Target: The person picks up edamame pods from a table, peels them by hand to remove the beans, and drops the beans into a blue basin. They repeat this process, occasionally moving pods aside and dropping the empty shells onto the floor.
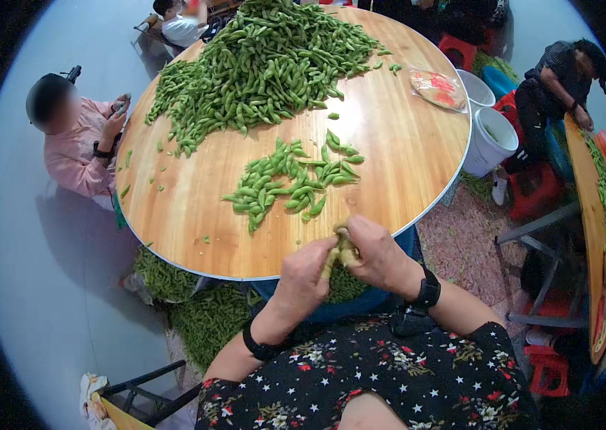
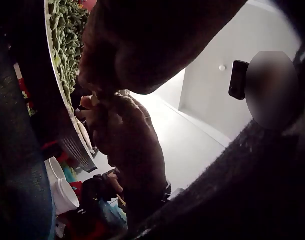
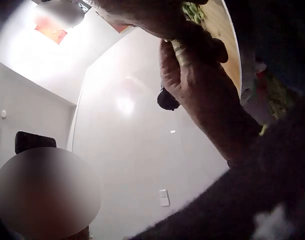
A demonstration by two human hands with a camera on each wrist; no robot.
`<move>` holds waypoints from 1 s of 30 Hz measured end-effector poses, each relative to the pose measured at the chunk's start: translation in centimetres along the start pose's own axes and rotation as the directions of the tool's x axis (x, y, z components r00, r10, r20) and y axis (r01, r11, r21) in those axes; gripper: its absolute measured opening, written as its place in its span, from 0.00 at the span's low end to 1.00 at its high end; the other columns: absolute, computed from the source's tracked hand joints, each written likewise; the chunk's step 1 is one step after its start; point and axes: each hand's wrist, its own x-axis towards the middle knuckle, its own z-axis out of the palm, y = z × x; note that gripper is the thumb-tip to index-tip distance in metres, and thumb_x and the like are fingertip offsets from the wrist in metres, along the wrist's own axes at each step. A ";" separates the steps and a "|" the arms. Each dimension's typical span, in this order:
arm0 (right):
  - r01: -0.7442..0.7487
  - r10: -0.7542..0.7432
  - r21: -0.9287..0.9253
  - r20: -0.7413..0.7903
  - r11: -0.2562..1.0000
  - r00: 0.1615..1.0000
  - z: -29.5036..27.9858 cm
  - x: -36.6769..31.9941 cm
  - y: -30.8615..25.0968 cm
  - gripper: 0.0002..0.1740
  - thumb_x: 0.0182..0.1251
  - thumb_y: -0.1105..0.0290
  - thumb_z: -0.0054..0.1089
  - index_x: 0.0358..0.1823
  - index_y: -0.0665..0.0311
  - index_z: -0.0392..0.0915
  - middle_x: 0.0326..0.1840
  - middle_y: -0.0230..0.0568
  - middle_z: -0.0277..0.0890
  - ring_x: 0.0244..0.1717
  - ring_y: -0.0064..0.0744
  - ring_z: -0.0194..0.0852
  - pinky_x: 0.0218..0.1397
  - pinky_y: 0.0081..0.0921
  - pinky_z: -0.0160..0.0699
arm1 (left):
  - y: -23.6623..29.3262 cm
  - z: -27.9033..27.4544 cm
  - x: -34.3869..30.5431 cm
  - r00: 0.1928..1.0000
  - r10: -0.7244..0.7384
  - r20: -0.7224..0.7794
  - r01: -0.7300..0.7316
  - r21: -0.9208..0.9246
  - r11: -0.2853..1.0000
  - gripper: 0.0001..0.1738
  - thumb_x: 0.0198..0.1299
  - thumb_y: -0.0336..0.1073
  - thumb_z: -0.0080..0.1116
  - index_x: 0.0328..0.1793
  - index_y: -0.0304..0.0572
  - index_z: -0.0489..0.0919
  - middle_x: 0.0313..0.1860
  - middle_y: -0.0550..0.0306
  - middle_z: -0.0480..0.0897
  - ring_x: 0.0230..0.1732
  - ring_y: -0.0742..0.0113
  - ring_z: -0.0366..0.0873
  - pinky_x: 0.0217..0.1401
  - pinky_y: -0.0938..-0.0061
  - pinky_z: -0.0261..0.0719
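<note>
Both hands meet just past the near edge of the round wooden table [image 1: 417,143]. Between their fingertips is a small yellow-green piece [image 1: 346,252], too small to identify surely. The left hand [image 1: 304,274] pinches a yellowish piece, and the right hand [image 1: 383,259] curls its fingers at the same spot. In the right wrist view a pale strip [image 3: 179,52] lies along the left hand [image 3: 197,82]. The left wrist view shows the right hand [image 2: 135,140] dark against the light. Loose green pods [image 1: 256,188] lie on the table beyond the hands.
A large heap of pods [image 1: 267,64] covers the table's far side, with a flat packet [image 1: 437,89] to its right. White buckets [image 1: 495,136] stand beyond the right edge. A person in pink [image 1: 80,154] sits at the left; more pods [image 1: 210,322] lie below the table.
</note>
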 end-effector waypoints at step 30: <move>-0.046 0.028 0.119 0.144 0.992 0.989 -2.3 -0.7 0.3 0.15 0.71 0.69 0.47 0.54 0.69 0.71 0.33 0.46 0.75 0.35 0.44 0.78 0.39 0.33 0.77 | -5.3 -5.4 6.3 0.989 0.037 0.141 -0.116 0.603 0.789 0.19 0.52 0.26 0.57 0.52 0.44 0.78 0.43 0.49 0.79 0.44 0.50 0.76 0.43 0.65 0.76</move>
